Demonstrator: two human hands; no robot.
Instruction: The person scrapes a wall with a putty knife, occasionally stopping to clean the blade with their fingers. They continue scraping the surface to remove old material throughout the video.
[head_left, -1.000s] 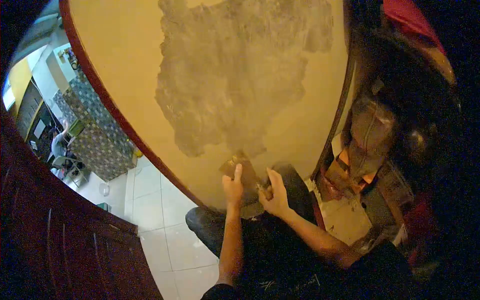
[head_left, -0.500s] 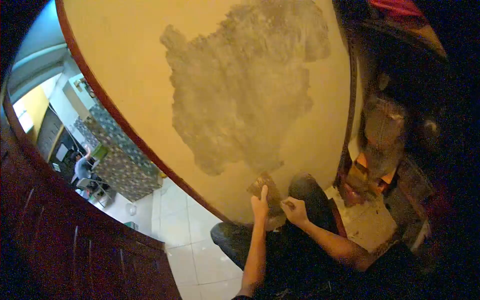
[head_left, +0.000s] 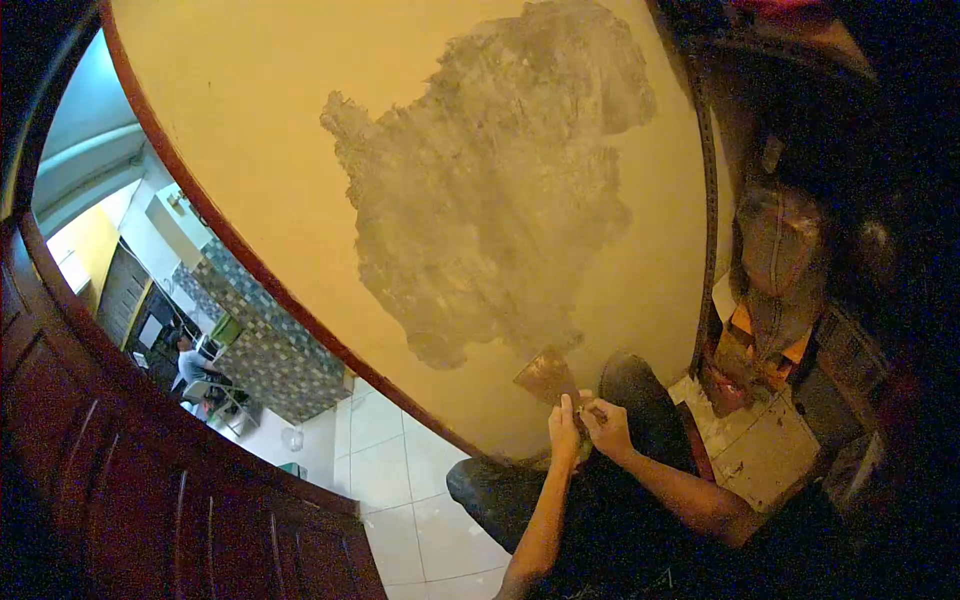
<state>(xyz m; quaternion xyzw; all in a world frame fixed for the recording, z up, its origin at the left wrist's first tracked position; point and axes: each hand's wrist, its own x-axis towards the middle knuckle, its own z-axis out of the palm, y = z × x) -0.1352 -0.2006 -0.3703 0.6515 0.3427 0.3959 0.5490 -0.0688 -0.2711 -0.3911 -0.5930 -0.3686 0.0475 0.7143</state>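
A putty knife [head_left: 546,376] with a wide, stained blade points up toward the wall. My left hand [head_left: 563,432] is closed around its lower part, thumb extended along it. Close beside it, my right hand [head_left: 608,432] is closed in a pinch near the handle; what lies between its fingers is too small to make out. Both hands are above my knees, in front of the yellow wall [head_left: 250,110]. A large grey patch of rough filler [head_left: 490,210] covers the middle of that wall, its lower edge just above the blade.
A dark red door [head_left: 130,450] stands at left, beside white floor tiles [head_left: 385,455]. Beyond the doorway, a person [head_left: 195,368] sits on a chair near a mosaic-tiled wall. Bags and clutter [head_left: 775,260] fill the dim right side.
The putty knife's blade has tilted left, and my left hand has shifted closer to my right hand. The whole view has also moved slightly.
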